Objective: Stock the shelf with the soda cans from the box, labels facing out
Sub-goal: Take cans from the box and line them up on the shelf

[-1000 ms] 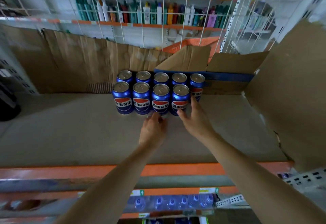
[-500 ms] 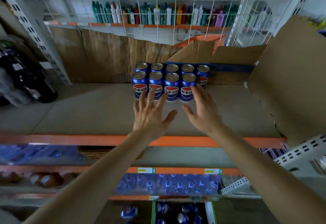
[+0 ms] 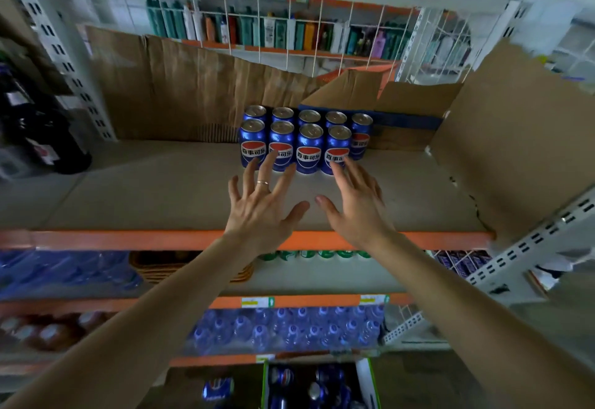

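Blue soda cans [image 3: 308, 147] face labels outward on the shelf [image 3: 161, 189]; left hand [image 3: 264, 212] and right hand [image 3: 357, 205] hover spread, holding nothing.

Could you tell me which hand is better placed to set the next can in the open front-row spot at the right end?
Right, probably. The right hand is open beside the front row's right end, nearest the gap before the fifth back-row can. The left hand, also open, fronts the middle cans.
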